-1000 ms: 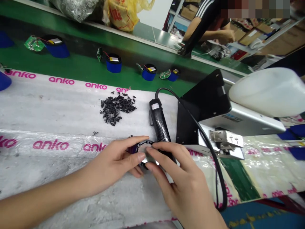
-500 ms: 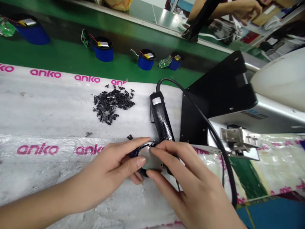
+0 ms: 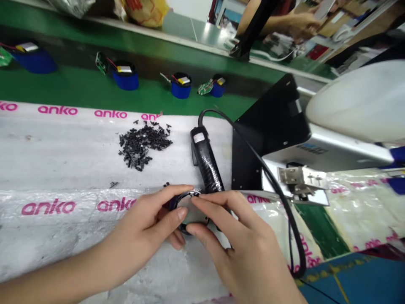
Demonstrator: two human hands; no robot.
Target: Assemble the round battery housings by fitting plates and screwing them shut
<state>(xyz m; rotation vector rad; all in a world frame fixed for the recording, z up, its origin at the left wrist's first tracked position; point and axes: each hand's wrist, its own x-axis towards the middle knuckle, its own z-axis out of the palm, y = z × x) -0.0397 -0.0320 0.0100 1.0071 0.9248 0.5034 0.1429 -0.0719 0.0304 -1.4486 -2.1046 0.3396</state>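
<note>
Between my hands is a round housing (image 3: 193, 214) with a dark rim and a flat silvery-grey disc on top. My left hand (image 3: 158, 219) grips its left side, thumb on the disc and fingers around the rim. My right hand (image 3: 243, 236) holds the right side, index fingertip at the upper rim and thumb at the lower edge. Whether a small part sits under my right fingertips is hidden. Just beyond lies a black electric screwdriver (image 3: 207, 160) wrapped in tape, its lower end hidden behind my right hand.
A pile of small black T-shaped parts (image 3: 142, 143) lies ahead on the padded sheet. Blue housings (image 3: 125, 80) with batteries and circuit boards stand on the green belt (image 3: 79, 90). At right is a screw-feeder-like machine (image 3: 335, 147); a black cable (image 3: 268, 164) crosses before it. Another person's arm (image 3: 278, 27) is at the back.
The camera view has shifted, so the scene sits slightly further left and the belt lower. Both hands keep their hold on the round housing, with only slight finger movement.
</note>
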